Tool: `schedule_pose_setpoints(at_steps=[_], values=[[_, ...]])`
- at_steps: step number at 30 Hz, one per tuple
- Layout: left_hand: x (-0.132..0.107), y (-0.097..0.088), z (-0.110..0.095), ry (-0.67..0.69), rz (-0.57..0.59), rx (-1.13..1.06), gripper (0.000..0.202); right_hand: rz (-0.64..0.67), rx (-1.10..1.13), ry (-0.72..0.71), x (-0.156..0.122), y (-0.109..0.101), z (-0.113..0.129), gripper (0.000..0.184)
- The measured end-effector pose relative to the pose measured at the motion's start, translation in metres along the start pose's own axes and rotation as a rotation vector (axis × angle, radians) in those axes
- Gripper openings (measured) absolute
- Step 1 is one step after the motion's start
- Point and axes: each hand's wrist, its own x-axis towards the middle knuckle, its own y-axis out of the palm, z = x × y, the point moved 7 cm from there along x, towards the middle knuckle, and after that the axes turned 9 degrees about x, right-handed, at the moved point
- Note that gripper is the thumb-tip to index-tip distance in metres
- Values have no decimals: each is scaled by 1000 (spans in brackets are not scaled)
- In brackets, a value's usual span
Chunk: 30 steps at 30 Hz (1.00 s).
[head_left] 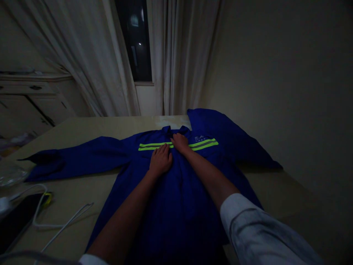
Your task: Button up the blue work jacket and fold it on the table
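Note:
A dark blue work jacket (172,202) with yellow-green reflective stripes (205,144) across the chest lies front side up, its collar (166,129) toward the far edge of the table. My left hand (161,160) rests on the chest just below the stripe, fingers stretched out over the cloth. Just under the collar, my right hand (180,142) is closed at the front opening, fingers bent and pinching the fabric. One sleeve (91,160) reaches out to the left; the other (239,141) is spread to the right, by the wall. Small white print sits on the chest's right side.
The jacket lies on a pale table (82,127). At the left stand a black phone-like device (20,217), a white cable (55,225) and crumpled clear plastic (12,176). Behind are curtains (176,55), a dark window (135,44) and a cabinet (41,99). A wall (275,73) borders the right.

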Motion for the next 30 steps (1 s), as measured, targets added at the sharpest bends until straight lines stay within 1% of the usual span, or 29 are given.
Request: schedule_pose_setpoints(at_steps=[6,8,12,16,20,27,30], values=[[2,3,0,-3,-16,-6,58,38,-1,-61,5,1,-7,33],[2,3,0,0,-27,-3,57,23,17,-59,3,2,-8,31],[0,3,2,2,-16,-6,55,-49,94,-53,-1,8,-11,27],[-1,1,2,8,-16,-7,54,-70,200,-75,-3,15,-16,20],[0,1,3,11,-15,-21,54,-96,238,-92,-5,13,-18,18],[1,3,4,18,1,-35,52,-107,271,-29,-8,10,-19,23],[0,3,5,19,4,-37,52,-111,279,-23,-8,9,-19,23]])
